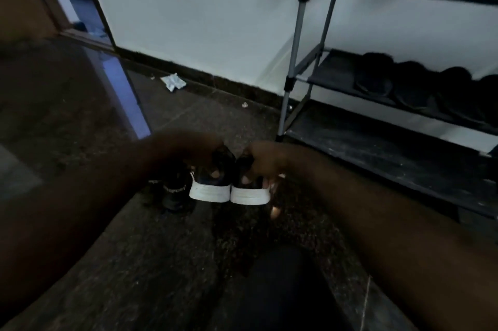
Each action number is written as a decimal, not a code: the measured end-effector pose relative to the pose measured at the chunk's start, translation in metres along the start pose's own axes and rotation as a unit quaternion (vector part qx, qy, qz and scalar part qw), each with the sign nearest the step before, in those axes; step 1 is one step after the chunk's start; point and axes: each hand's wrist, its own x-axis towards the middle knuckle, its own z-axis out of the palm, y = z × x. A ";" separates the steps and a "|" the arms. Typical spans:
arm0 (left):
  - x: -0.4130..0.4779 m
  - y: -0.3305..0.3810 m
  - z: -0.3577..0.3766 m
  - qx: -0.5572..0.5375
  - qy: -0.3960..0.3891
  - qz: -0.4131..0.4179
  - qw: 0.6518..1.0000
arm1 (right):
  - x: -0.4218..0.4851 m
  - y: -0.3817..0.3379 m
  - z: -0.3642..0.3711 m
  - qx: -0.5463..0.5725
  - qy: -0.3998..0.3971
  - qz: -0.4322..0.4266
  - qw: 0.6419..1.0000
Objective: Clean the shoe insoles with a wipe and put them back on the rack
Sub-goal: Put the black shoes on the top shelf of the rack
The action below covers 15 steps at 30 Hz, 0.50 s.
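Observation:
Two dark sneakers with white soles stand side by side on the floor, heels toward me. My left hand [188,150] grips the left sneaker [213,182] at its collar, fingertips curled inside. My right hand [264,163] grips the right sneaker [249,190] the same way. The insoles are hidden inside the shoes. A crumpled white wipe [173,82] lies on the floor by the wall, far from both hands. The black shoe rack [377,147] stands to the right.
Another dark shoe [173,190] sits just left of the pair. Several dark shoes [420,85] fill the rack's middle shelf. A doorway [78,2] opens at the upper left. My dark-clothed knee [277,285] is at the bottom centre. The room is dim.

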 end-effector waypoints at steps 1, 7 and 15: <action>-0.013 0.010 -0.008 0.001 0.013 -0.005 1.000 | -0.013 -0.006 -0.007 -0.010 -0.004 -0.004 1.000; -0.125 0.093 -0.084 0.052 0.087 -0.009 0.995 | -0.126 -0.058 -0.077 0.001 0.025 -0.039 0.999; -0.265 0.208 -0.167 0.059 0.207 0.007 0.976 | -0.303 -0.111 -0.151 -0.018 0.168 -0.095 0.981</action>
